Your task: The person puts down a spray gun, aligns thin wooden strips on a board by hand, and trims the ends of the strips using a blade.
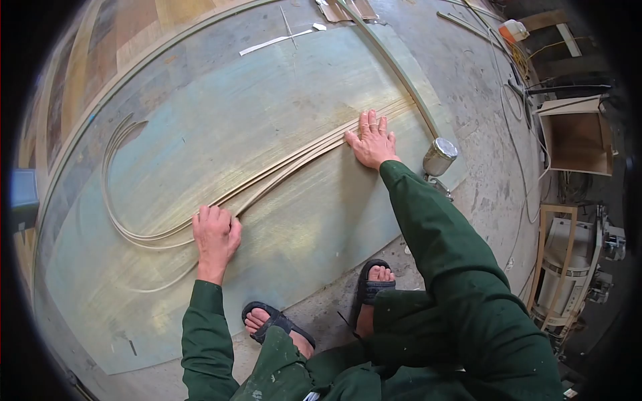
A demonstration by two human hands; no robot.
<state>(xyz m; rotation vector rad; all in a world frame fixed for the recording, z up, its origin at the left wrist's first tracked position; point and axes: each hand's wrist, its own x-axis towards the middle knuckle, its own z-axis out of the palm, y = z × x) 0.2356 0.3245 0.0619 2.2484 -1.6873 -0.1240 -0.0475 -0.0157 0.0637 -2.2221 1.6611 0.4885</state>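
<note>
Several long, thin, pale strips [294, 159], wood-like edging, lie across a greenish-blue board [281, 267] on the floor. Their far-left part bends round in a wide hook, and one strip curves off separately below. My left hand [215, 234] has its fingers curled over the bundle near the bend. At the other end, my right hand [373, 142] lies flat with fingers spread, pressing on or just beside the strips. Close to my right forearm is a spray gun [440, 159] with a metal cup. Whatever is under my left fingers is partly hidden.
A long narrow bar [394, 63] crosses the board's upper right edge. To the right are an open wooden box [575, 137], a metal machine [568, 257], hoses and an orange-and-white container [513, 31]. Wooden planks [100, 47] line the upper left. My sandalled feet stand at the board's near edge.
</note>
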